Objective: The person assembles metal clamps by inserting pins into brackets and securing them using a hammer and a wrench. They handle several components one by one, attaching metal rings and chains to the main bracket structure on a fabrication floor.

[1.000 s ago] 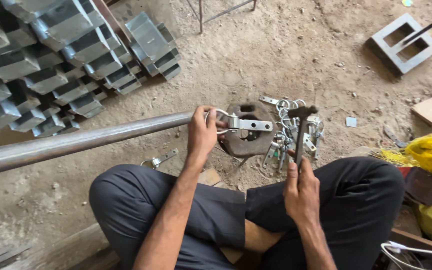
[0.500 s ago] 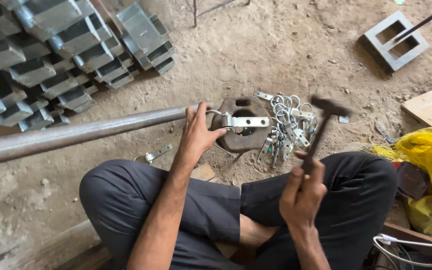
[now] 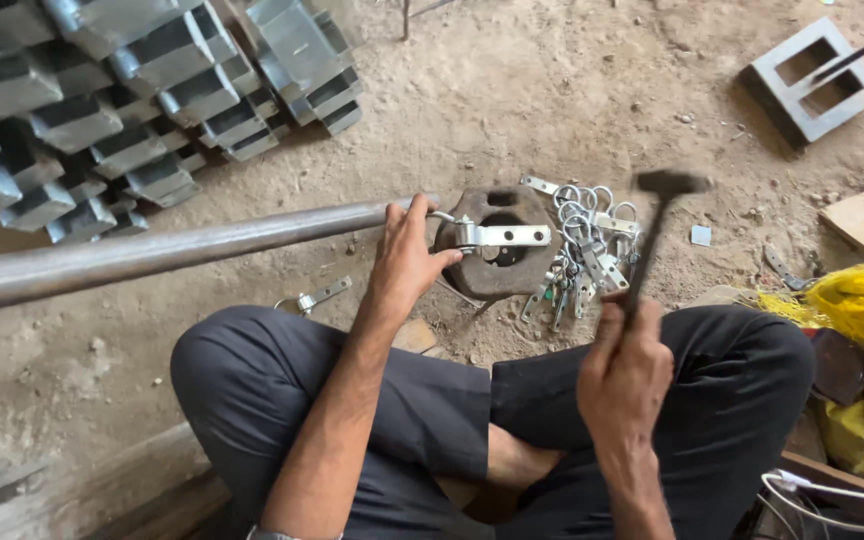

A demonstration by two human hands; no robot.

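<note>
Head view: my right hand (image 3: 624, 375) is closed round the handle of a dark-headed hammer (image 3: 658, 222), now raised and blurred above the work — a second ago its head hung low over the pile of small silvery ring-and-strap fittings (image 3: 584, 245). I judge a strike is being wound up. My left hand (image 3: 407, 262) has stayed where it was, gripping the end of the long grey steel pipe (image 3: 152, 252) and steadying a flat silvery metal bracket (image 3: 497, 237) on the rusty round iron block (image 3: 497, 262) on the dirt floor — the bracket has not shifted. Stacked grey channel sections (image 3: 102, 100) lie at upper left.
</note>
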